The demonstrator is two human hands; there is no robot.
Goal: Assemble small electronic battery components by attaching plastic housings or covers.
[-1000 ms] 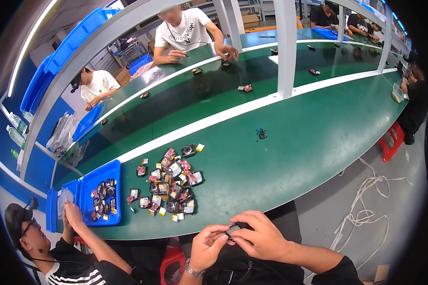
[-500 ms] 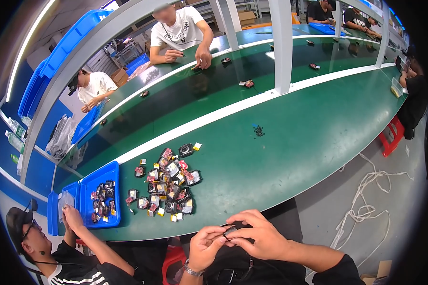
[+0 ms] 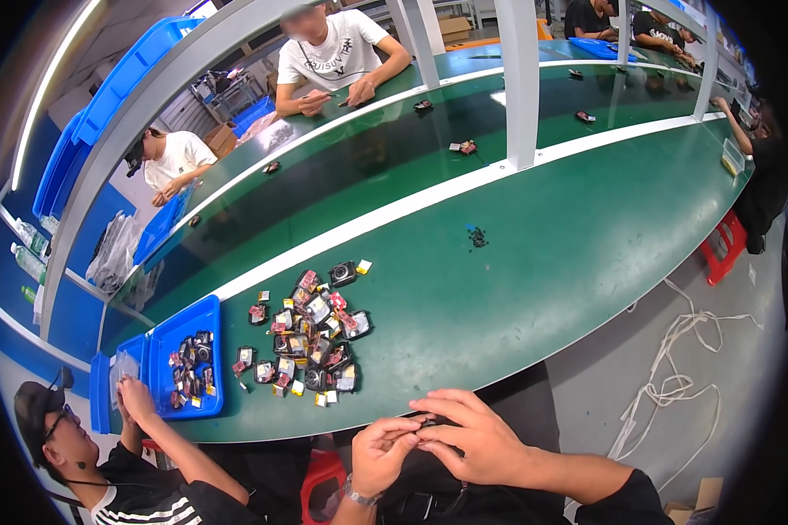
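Beyond the near table edge, close to my body, my left hand [image 3: 382,455] and my right hand [image 3: 474,437] meet around a small dark device part [image 3: 428,423]. Both sets of fingertips pinch it, and they cover most of it, so its exact kind does not show. Ahead and to the left, a loose pile of small black device housings [image 3: 315,378] lies on the green table [image 3: 429,324]. Red circuit boards and yellow-and-white tabs show among them. Farther right on the table sits a small cluster of tiny black pieces [image 3: 477,236].
A blue tray [image 3: 217,359] with similar devices stands left, beside a seated person in a cap [image 3: 39,420]. Past a white rail, a conveyor belt [image 3: 368,175] carries spaced-out devices. A grey post [image 3: 518,87] rises from the rail. White cable [image 3: 665,385] lies on the floor.
My hands stay together on the part, with fingers slightly shifted and less of it showing. Devices on the belt have moved a little to the right. The person opposite has drawn one hand back.
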